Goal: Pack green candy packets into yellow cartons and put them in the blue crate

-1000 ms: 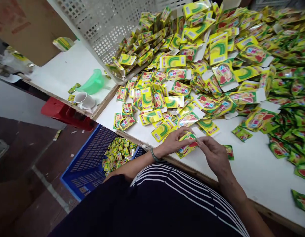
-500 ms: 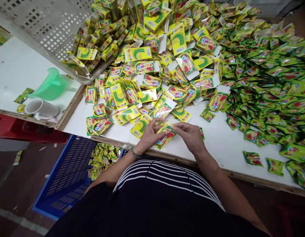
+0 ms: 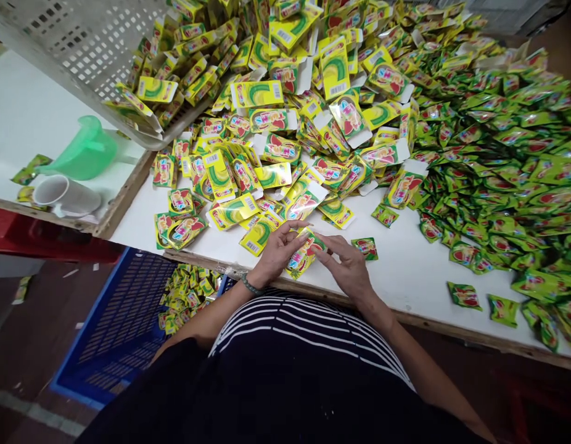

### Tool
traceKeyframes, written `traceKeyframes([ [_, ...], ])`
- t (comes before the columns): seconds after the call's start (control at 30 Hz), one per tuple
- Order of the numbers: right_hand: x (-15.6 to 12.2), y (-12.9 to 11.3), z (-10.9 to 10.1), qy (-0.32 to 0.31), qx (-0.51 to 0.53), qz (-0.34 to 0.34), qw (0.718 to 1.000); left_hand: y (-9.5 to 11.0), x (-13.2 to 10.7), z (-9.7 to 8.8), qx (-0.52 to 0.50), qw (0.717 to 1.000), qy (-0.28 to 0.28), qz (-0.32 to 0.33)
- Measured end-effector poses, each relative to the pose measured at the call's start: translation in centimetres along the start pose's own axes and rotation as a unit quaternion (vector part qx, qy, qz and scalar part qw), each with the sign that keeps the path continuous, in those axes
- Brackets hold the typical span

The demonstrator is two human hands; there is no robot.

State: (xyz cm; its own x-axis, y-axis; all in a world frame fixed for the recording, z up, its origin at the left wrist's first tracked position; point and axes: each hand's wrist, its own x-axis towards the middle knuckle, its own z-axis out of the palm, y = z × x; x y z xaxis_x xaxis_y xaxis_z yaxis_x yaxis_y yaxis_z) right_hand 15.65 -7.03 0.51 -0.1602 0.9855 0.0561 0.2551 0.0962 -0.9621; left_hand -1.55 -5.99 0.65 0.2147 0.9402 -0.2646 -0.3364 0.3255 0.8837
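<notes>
A yellow-and-green printed card packet (image 3: 304,254) sits between my left hand (image 3: 279,253) and my right hand (image 3: 345,268), just above the table's near edge. My left fingers wrap its left side, and my right fingertips press against its right edge. A small green sachet (image 3: 365,248) lies on the white table (image 3: 428,277) beside my right hand, apart from it. Beyond my hands spreads a heap of yellow card packets (image 3: 267,123), with a mass of green sachets (image 3: 498,172) to the right.
A white perforated crate (image 3: 82,61) tilts at the far left of the heap. On a lower white shelf stand a green plastic scoop (image 3: 84,151) and a white mug (image 3: 66,194). Below the table's edge, a blue crate (image 3: 119,320) holds yellow packets (image 3: 188,296).
My hands have shifted slightly down and left with the packet, uncovering the small green sachet beside my right hand. The view has turned a little, with the table contents sitting lower.
</notes>
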Motion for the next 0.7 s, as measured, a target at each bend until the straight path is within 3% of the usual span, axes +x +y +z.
traceKeyframes([
  [0.2, 0.2, -0.1, 2.3, 0.048, -0.02, -0.061, 0.997, 0.5, -0.2, -0.2, 0.034, 0.999, -0.022, -0.003],
  [0.3, 0.7, -0.4, 3.0, -0.002, -0.038, -0.121, 0.992, 2.3, -1.3, -1.4, 0.095, 0.995, 0.017, -0.006],
  [0.4, 1.7, 0.3, 2.6, -0.011, -0.114, -0.151, 0.982, 6.0, -2.9, -4.9, 0.245, 0.963, 0.111, 0.028],
  [0.47, 2.9, 1.8, 1.4, 0.066, -0.202, -0.123, 0.969, 9.0, -4.2, -8.4, 0.334, 0.901, 0.26, 0.093],
  [0.53, 4.2, 3.8, -0.3, 0.142, -0.263, -0.07, 0.952, 11.5, -5.2, -11.7, 0.398, 0.805, 0.413, 0.153],
  [0.57, 4.8, 4.7, -1.2, 0.149, -0.271, -0.051, 0.95, 12.4, -5.4, -13.1, 0.451, 0.741, 0.461, 0.188],
  [0.63, 5.6, 6.0, -2.9, 0.136, -0.252, -0.033, 0.957, 12.9, -5.4, -14.4, 0.535, 0.66, 0.466, 0.247],
  [0.7, 5.7, 6.0, -4.3, 0.139, -0.219, -0.022, 0.966, 11.6, -4.4, -13.8, 0.587, 0.624, 0.417, 0.304],
])
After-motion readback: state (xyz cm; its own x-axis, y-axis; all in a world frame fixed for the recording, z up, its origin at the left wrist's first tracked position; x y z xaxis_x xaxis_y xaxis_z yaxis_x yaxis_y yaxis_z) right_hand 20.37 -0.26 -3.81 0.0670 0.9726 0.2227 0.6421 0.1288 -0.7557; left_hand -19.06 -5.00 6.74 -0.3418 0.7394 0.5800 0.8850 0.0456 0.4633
